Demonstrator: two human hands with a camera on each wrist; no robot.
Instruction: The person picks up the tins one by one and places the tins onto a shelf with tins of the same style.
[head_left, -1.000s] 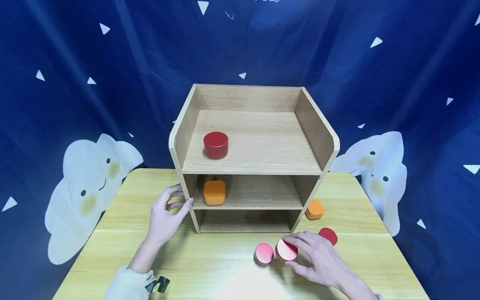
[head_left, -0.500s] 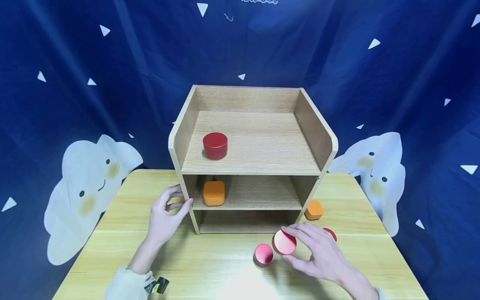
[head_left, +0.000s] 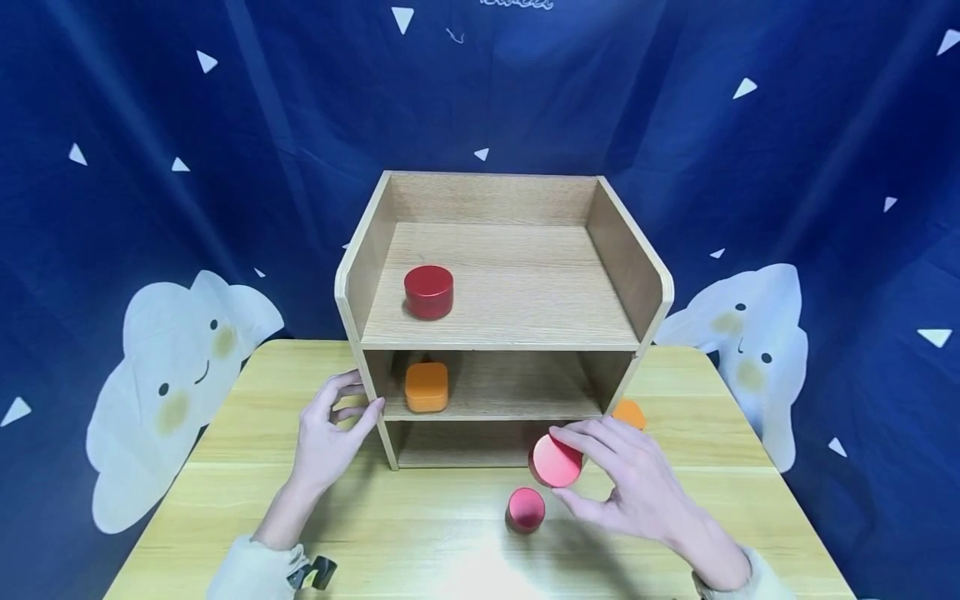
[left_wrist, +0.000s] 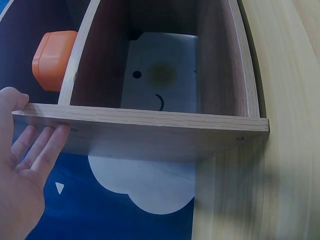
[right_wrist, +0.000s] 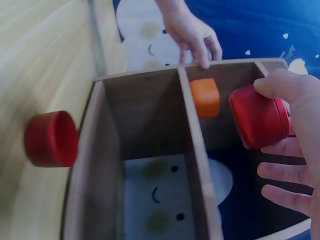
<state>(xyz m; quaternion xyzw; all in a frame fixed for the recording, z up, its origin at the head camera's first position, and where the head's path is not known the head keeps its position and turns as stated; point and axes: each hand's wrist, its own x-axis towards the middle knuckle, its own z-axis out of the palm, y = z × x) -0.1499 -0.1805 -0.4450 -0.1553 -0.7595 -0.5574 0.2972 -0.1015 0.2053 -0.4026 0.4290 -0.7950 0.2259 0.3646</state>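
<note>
My right hand (head_left: 633, 483) pinches a round red tin (head_left: 556, 461) between thumb and fingers, raised in front of the shelf's lower right. The same tin (right_wrist: 257, 117) shows a lid seam in the right wrist view. A smaller round red tin (head_left: 526, 510) stands on the table just below it. On the left, my left hand (head_left: 330, 437) grips the side panel of the wooden shelf (head_left: 480, 343), thumb at the front edge and fingers outside. Another red tin (head_left: 429, 292) sits on the top board. An orange square tin (head_left: 427, 387) rests on the middle board, at its left.
Beside the shelf's right side lies another orange tin (head_left: 630, 413), partly hidden by my right hand. The light wooden table (head_left: 225, 492) runs under everything. Behind it hangs a blue curtain (head_left: 480, 83) with white clouds and triangles.
My right hand has lifted the red tin off the table and carried it up and slightly left. Its arm now hides the red tin on the right. The left hand stays on the shelf.
</note>
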